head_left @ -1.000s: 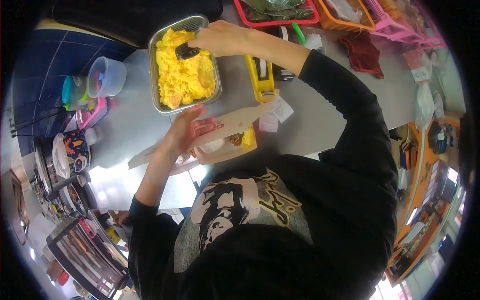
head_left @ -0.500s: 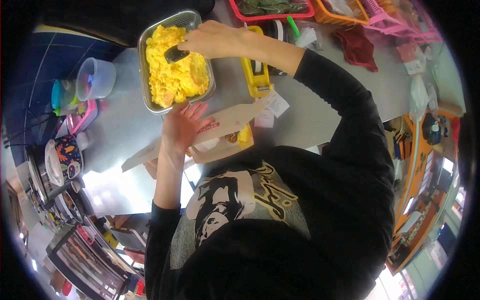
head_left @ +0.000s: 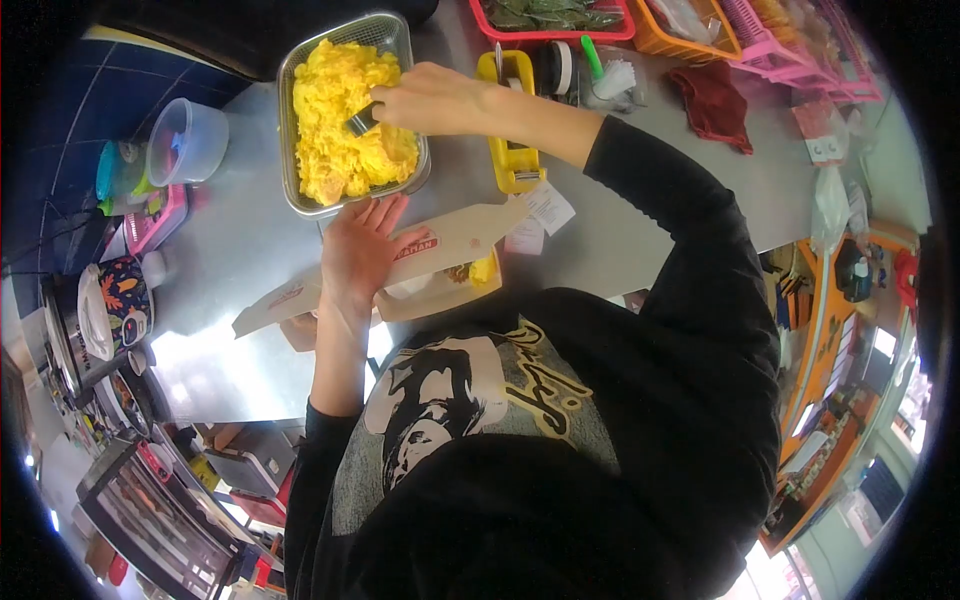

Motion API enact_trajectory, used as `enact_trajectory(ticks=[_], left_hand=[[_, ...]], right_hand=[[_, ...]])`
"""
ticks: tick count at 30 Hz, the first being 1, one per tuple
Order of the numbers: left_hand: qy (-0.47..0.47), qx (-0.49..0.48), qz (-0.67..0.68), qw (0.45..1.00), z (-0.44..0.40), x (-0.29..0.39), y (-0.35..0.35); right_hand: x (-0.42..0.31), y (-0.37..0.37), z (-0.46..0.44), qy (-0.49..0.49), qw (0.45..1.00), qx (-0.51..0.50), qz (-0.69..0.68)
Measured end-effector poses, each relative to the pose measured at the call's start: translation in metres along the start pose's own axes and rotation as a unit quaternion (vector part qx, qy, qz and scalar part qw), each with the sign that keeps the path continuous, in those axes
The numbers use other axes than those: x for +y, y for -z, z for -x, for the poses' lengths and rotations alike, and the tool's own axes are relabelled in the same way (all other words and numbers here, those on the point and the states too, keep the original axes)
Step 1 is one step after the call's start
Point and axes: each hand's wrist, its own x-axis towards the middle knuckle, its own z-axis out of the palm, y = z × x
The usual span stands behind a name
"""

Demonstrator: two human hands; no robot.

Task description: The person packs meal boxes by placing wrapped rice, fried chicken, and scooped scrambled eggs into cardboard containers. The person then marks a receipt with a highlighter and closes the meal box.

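A wire-mesh metal basket (head_left: 286,160) at the upper left holds a heap of yellow, crumbly food that looks like scrambled egg (head_left: 335,115). My right hand (head_left: 428,98) is closed on a black scoop (head_left: 361,120) at the right side of the heap; its handle is hidden in the fist. Below the basket, my left hand (head_left: 360,245) is held palm up with the fingers stretched out, close to the basket's near rim. It overlaps the raised lid of a cardboard food box (head_left: 455,232). Inside the box, yellow food (head_left: 484,270) and something brown show partly.
A yellow tool (head_left: 515,165) and white paper slips (head_left: 547,207) lie right of the basket. Beyond are a red tray of leaves (head_left: 550,15), an orange basket (head_left: 690,45), a pink basket (head_left: 800,55) and a dark red cloth (head_left: 710,105). A clear tub (head_left: 188,143) stands left.
My right hand has moved slightly down with the scoop, whose blade has turned and shifted toward the heap's right side. My left hand stays palm up, now slightly lower.
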Motion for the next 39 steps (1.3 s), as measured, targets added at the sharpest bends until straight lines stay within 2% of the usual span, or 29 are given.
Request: enact_trajectory(ticks=[4, 6, 14, 29, 39], left_hand=[[0.003, 0.001, 0.004, 1.0, 0.001, 0.001, -0.004], [0.005, 0.032, -0.014, 0.999, 0.002, 0.002, -0.01], [0.008, 0.01, -0.011, 1.0, 0.0, 0.002, -0.005], [0.007, 0.01, -0.01, 1.0, 0.002, 0.001, -0.007], [-0.006, 0.003, -0.013, 1.0, -0.002, 0.001, -0.002]], right_hand=[[-0.001, -0.002, 0.003, -0.004, 1.0, -0.004, -0.011], [-0.001, -0.005, 0.003, -0.005, 1.0, -0.003, -0.009], [-0.003, -0.005, 0.005, -0.006, 1.0, -0.021, -0.004], [-0.002, -0.012, 0.005, -0.001, 0.999, 0.028, -0.018], [0.007, -0.006, 0.005, -0.022, 0.999, -0.002, -0.038]])
